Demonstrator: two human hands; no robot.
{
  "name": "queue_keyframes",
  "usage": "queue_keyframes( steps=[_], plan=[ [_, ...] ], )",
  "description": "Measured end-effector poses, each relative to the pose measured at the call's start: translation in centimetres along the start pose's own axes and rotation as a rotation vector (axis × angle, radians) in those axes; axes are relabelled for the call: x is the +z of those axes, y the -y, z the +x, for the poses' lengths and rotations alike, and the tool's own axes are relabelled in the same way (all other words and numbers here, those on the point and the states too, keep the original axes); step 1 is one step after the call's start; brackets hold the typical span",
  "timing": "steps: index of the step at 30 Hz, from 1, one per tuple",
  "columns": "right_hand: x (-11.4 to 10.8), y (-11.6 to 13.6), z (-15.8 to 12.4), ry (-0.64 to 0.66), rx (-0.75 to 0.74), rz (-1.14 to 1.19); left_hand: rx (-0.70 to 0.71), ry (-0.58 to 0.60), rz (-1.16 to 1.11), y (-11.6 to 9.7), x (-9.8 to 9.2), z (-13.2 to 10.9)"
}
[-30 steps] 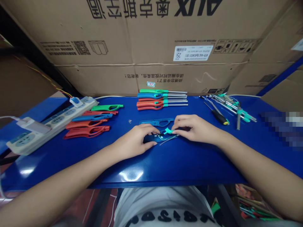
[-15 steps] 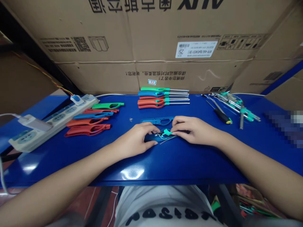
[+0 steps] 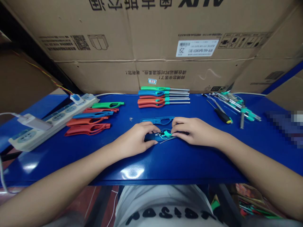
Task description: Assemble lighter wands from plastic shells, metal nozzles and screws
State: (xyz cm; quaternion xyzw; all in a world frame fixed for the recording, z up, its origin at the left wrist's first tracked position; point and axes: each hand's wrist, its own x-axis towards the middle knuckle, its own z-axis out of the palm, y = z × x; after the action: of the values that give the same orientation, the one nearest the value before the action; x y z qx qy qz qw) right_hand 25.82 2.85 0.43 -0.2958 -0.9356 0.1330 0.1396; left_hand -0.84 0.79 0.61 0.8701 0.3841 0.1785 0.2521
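Cardboard (image 3: 151, 37) stands behind a blue tabletop (image 3: 106, 170). Over its middle, the left hand (image 3: 133, 140) curves about the left end of a blue handle shell (image 3: 149, 137), thumb and fingers spread either side; the right hand (image 3: 191, 130), apart from it, has its fingertips drawn close together at the other end. Whether either grips firmly I cannot tell. The shell lies between them, long axis running left to right. Its green insert (image 3: 167, 134) sits nearer the right hand, beside those fingertips. A thin rod (image 3: 164, 141) slants along the near edge.
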Motion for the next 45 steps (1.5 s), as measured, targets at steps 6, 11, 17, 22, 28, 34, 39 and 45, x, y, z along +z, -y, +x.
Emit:
queue_keyframes(
  steps=[6, 11, 17, 22, 28, 34, 39, 45],
  plan=[
    [1.0, -0.3, 0.1, -0.026, -0.023, 0.025, -0.004, -0.001, -0.010, 0.0, 0.0, 0.0],
    [1.3, 0.1, 0.1, -0.056, -0.114, -0.146, -0.017, -0.003, -0.030, 0.1, 0.0, 0.1],
    [1.2, 0.7, 0.1, -0.039, -0.145, -0.198, -0.013, 0.000, -0.040, 0.1, 0.0, 0.1],
    [1.2, 0.6, 0.2, 0.009, -0.109, -0.136, -0.012, 0.005, -0.039, 0.1, 0.0, 0.2],
    [0.8, 0.8, 0.2, 0.055, -0.113, -0.191, 0.012, -0.005, -0.030, 0.2, 0.2, 0.1],
    [0.6, 1.3, 0.4, 0.087, -0.146, -0.338, 0.075, 0.005, 0.025, 0.2, 0.2, 0.0],
    [0.4, 0.9, 0.3, 0.036, -0.101, -0.220, 0.117, 0.045, 0.131, 0.0, 0.1, -0.2],
    [-1.8, -1.1, -0.6, -0.141, 0.055, -0.289, 0.163, 0.045, 0.177, 0.0, 0.1, -0.3]
  ],
)
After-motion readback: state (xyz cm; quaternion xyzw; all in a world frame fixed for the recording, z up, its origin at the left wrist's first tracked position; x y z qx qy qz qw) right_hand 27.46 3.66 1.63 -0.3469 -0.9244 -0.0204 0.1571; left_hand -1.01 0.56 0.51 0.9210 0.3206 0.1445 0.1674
